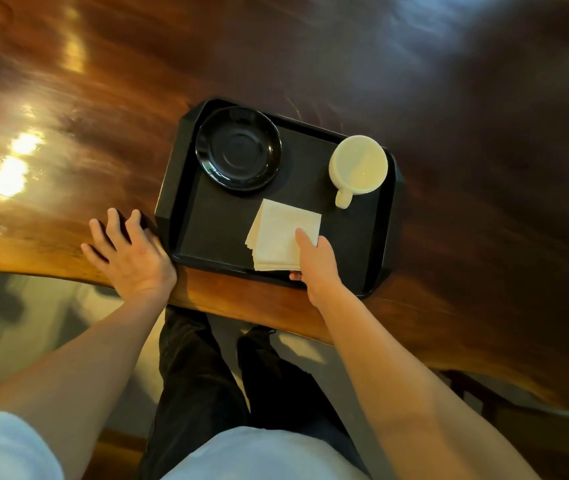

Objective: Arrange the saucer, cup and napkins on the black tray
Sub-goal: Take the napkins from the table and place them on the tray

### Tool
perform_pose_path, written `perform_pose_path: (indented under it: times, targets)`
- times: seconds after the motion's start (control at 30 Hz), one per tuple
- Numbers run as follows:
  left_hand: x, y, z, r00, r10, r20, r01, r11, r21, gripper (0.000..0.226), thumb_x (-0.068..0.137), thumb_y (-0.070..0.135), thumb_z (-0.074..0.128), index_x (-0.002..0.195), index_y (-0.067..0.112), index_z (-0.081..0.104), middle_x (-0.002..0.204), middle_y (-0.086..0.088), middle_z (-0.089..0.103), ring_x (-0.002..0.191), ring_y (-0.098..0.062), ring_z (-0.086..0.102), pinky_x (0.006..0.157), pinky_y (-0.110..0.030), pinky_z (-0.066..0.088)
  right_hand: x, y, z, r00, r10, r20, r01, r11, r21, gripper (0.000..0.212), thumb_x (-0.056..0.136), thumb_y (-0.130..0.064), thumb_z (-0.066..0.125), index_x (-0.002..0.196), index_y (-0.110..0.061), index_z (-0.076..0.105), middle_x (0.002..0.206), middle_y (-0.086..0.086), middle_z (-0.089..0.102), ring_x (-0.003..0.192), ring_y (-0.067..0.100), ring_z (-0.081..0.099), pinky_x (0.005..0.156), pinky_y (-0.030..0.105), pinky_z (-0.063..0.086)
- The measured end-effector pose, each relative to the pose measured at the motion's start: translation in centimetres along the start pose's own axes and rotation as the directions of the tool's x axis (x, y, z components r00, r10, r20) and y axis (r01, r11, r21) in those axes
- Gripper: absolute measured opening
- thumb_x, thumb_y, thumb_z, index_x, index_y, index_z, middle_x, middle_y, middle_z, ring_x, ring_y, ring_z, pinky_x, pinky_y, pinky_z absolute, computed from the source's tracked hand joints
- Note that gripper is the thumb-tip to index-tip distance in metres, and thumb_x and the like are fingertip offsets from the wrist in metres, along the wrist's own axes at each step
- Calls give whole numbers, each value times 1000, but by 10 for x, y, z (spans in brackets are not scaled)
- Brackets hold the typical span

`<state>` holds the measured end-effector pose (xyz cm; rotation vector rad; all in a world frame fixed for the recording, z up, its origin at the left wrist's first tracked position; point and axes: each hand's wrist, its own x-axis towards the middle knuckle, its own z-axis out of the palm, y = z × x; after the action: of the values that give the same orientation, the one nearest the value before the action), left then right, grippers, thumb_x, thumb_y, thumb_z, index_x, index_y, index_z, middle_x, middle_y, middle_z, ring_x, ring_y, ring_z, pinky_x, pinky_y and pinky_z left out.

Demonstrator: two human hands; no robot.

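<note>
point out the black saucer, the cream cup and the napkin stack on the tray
glossy black round saucer [238, 148]: head view, centre of its well
cream ceramic cup [359, 164]: head view, inside its bowl
stack of cream paper napkins [277, 233]: head view, middle of the top sheet

head view, steeply downward, close over table [68, 98]
</note>
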<state>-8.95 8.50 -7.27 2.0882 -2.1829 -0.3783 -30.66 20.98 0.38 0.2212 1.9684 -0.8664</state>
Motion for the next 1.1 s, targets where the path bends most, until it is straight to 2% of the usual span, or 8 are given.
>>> perform_pose_path:
  times: [0.2,0.4,0.53,0.7,0.87,0.93,1.03,1.1]
  targets:
    - [-1,0,0,1000,-2,-1,2,1000,-1,41,104,31,35,143,22,40,162,-11,32,156,-38,15,124,-61,5,4,8,4,996,-63,-65,52,986,-161,40,103,-42,44,136,-19,39,120,2,55,103,23,63,54,21,48]
    - [-1,0,-1,1000,5,3,-5,1000,0,42,103,32,34,143,22,40,162,-12,32,155,-38,15,124,-61,5,4,11,2,987,-146,-61,126,959,-254,42,103,-36,45,139,-15,38,121,3,53,98,15,57,70,25,55]
    - [-1,1,-1,1000,1,5,-1,1000,-3,41,103,31,36,143,22,40,162,-11,31,156,-37,14,124,-60,4,3,16,-2,964,-255,-77,216,916,-338,38,103,-30,47,136,-13,42,123,3,54,99,13,53,61,16,42]
    - [-1,0,0,1000,8,8,-8,1000,2,41,103,31,36,143,22,39,162,-12,31,156,-38,14,124,-60,4,3,21,-9,950,-301,-81,243,879,-410,31,100,-27,50,129,-14,49,122,4,58,102,15,57,73,24,50]
    - [-1,3,-5,999,16,42,-16,1000,-5,41,104,29,37,143,19,42,162,-14,31,155,-41,15,122,-63,6,-1,25,-27,950,-311,-20,261,828,-496,24,100,-19,54,124,-14,54,114,5,62,92,13,59,60,16,41]
    - [1,3,-11,998,35,58,-35,999,-10,40,104,25,39,142,16,45,160,-16,33,153,-43,18,120,-65,9,-6,23,-35,949,-315,31,284,804,-523,34,99,-13,57,132,-16,52,115,6,63,91,13,59,64,17,44]
    - [2,-1,-21,994,76,80,-77,997,4,37,103,22,42,138,12,50,154,-19,40,145,-46,28,116,-65,19,-17,17,-48,946,-313,88,309,782,-542,54,96,-9,62,145,-18,42,130,9,57,114,23,58,86,30,50]
    - [-2,0,-30,992,84,98,-85,996,7,35,103,21,42,133,8,55,146,-21,46,137,-47,36,110,-63,29,-23,12,-58,945,-314,93,313,782,-538,56,95,-9,62,147,-19,41,133,10,56,117,25,58,87,32,51]
